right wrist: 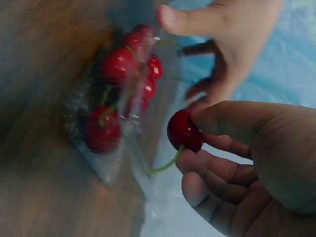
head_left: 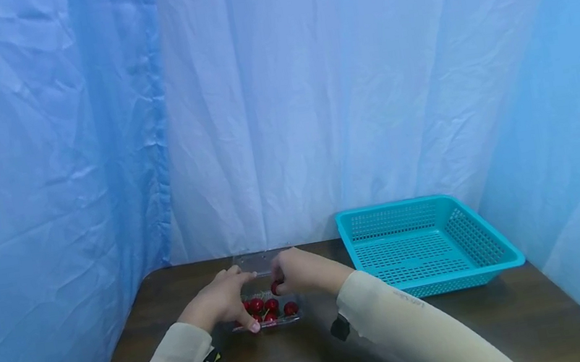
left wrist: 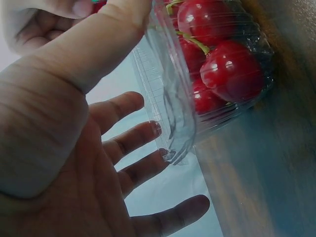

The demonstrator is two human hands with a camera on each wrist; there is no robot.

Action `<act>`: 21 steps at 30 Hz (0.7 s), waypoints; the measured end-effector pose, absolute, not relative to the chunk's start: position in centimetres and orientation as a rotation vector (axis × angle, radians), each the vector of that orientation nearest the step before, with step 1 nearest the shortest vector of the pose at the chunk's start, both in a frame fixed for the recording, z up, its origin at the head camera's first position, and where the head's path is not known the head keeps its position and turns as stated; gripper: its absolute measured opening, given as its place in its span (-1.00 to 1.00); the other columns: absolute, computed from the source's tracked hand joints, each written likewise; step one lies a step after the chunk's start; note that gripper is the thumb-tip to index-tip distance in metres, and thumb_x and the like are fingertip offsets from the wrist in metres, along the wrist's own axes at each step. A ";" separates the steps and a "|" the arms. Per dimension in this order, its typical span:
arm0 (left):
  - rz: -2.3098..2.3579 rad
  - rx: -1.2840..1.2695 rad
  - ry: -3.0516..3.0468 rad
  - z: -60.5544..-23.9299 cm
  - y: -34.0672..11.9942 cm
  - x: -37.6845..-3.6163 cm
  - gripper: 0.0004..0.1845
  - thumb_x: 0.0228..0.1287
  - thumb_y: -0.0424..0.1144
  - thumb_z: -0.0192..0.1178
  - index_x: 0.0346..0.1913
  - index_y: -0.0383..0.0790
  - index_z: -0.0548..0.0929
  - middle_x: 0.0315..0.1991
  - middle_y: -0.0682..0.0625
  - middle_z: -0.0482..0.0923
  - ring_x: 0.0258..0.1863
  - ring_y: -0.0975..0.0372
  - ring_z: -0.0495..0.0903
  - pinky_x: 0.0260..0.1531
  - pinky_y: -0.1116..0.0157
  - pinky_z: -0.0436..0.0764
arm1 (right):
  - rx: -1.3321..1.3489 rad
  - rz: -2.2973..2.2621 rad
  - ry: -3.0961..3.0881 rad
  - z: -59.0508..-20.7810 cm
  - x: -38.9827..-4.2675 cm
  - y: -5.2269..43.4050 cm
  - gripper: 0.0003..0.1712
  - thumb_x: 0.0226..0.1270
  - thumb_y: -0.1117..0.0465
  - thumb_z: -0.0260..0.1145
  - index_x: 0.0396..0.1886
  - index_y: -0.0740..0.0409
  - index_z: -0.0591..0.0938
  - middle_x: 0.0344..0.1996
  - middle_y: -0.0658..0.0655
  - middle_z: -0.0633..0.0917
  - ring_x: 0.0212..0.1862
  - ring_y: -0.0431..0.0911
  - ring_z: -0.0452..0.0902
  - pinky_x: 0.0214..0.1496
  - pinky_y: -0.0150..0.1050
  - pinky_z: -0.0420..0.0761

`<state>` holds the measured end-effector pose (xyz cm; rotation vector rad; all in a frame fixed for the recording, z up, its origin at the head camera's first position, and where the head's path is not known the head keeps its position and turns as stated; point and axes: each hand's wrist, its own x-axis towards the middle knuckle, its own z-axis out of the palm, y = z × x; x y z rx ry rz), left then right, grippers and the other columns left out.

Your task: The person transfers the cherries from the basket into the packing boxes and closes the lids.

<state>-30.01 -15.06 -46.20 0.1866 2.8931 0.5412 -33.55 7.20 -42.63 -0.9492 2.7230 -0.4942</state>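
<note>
A clear plastic container with several red cherries sits on the dark table, its lid lying open behind it. My left hand spans the container. Its thumb presses on the near rim and its spread fingers touch the lid edge. My right hand hovers just over the container's far right corner and pinches a single cherry between thumb and fingers, the green stem hanging down. The other cherries lie in the container below and left of it.
A teal perforated basket stands to the right of the container on the brown table. Blue curtains close off the back and both sides. The table's left edge runs close to my left arm.
</note>
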 end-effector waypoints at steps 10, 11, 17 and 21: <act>0.543 0.183 2.899 -45.7 -15.0 -29.7 0.25 -0.23 0.07 0.93 0.67 0.11 0.56 0.63 -0.20 0.44 0.56 -0.19 0.44 0.34 -0.38 0.72 | -1.020 -0.265 2.804 -45.1 -33.9 5.4 -0.96 0.51 0.22 0.61 -0.13 0.02 0.88 -0.36 -0.07 0.80 -0.38 -0.24 0.67 -0.20 -0.35 0.82; 0.543 0.186 2.899 -45.6 -15.0 -29.7 0.25 -0.23 0.07 0.93 0.67 0.11 0.56 0.63 -0.20 0.44 0.57 -0.18 0.44 0.35 -0.38 0.71 | -1.020 -0.248 2.813 -45.3 -33.9 5.4 -0.95 0.51 0.22 0.61 -0.12 0.03 0.89 -0.36 -0.06 0.81 -0.39 -0.24 0.67 -0.20 -0.34 0.82; 0.546 0.202 2.900 -45.8 -15.2 -29.9 0.26 -0.22 0.09 0.93 0.68 0.09 0.55 0.62 -0.19 0.45 0.55 -0.16 0.44 0.37 -0.38 0.69 | -1.019 -0.263 2.834 -45.5 -33.8 5.5 -0.96 0.54 0.20 0.59 -0.10 0.00 0.89 -0.35 -0.06 0.82 -0.37 -0.24 0.68 -0.17 -0.31 0.84; 0.548 0.223 2.902 -46.1 -15.3 -29.8 0.27 -0.23 0.09 0.93 0.69 0.07 0.54 0.57 -0.16 0.49 0.48 -0.11 0.48 0.35 -0.34 0.72 | -0.986 -0.390 2.859 -45.4 -33.7 6.0 -0.96 0.57 0.17 0.55 -0.10 -0.06 0.90 -0.32 -0.10 0.83 -0.34 -0.27 0.69 -0.14 -0.32 0.84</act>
